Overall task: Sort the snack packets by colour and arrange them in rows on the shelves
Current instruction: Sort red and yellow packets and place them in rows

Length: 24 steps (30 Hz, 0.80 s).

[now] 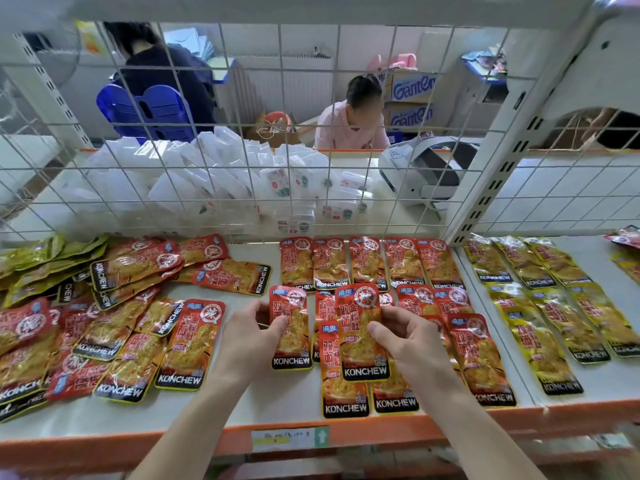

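Red snack packet (pixel 290 330) being pinched in left hand (pixel 252 336), second red packet (pixel 362 337) in right hand (pixel 405 337); hands apart, over shelf (pixel 277 407). Filling red rows (pixel 367 263) beyond and beneath right hand. Risking skewed, overlapping row: glossy foil sliding, knocking neighbours. Mixed pile (pixel 104 323) lying left of left hand.

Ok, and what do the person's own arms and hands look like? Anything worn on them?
The left hand and right hand are bare, with no gloves. No ring, watch or bracelet shows. The left forearm and right forearm are uncovered too, and no sleeve is in view down to the picture's bottom edge.
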Each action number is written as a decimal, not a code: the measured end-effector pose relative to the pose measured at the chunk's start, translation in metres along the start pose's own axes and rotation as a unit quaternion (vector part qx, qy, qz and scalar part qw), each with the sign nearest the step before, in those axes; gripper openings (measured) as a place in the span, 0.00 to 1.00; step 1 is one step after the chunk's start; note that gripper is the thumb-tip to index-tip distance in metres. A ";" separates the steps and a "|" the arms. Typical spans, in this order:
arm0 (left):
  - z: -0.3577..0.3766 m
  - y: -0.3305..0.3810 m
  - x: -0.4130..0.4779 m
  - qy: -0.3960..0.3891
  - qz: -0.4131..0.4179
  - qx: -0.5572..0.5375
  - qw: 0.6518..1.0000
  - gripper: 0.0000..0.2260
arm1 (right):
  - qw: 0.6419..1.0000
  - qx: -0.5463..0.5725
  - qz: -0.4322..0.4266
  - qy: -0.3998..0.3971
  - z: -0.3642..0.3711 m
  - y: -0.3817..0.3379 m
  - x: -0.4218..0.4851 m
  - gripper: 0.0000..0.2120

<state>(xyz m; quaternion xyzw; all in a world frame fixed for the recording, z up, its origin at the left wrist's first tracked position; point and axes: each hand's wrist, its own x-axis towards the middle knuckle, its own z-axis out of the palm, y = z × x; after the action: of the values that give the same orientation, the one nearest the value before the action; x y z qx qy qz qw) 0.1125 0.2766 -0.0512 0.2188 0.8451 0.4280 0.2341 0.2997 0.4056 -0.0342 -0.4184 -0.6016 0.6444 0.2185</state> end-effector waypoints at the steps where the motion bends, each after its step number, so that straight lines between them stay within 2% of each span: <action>1: 0.000 0.000 0.002 0.003 0.004 0.010 1.000 0.03 | 1.000 -0.002 0.002 -0.001 0.001 0.000 0.000 0.09; 14: 0.009 0.005 0.012 0.043 0.043 0.160 0.985 0.08 | 1.000 -0.023 -0.007 0.002 0.005 -0.001 -0.004 0.09; 24: 0.008 0.009 0.013 0.032 0.030 0.205 0.978 0.11 | 0.999 -0.047 -0.009 -0.010 0.016 0.008 -0.020 0.07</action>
<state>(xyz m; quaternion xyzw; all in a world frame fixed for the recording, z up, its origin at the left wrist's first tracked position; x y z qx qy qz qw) 0.1087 0.2939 -0.0505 0.2740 0.9150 0.2589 0.1440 0.2997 0.3786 -0.0374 -0.4165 -0.6373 0.6173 0.1982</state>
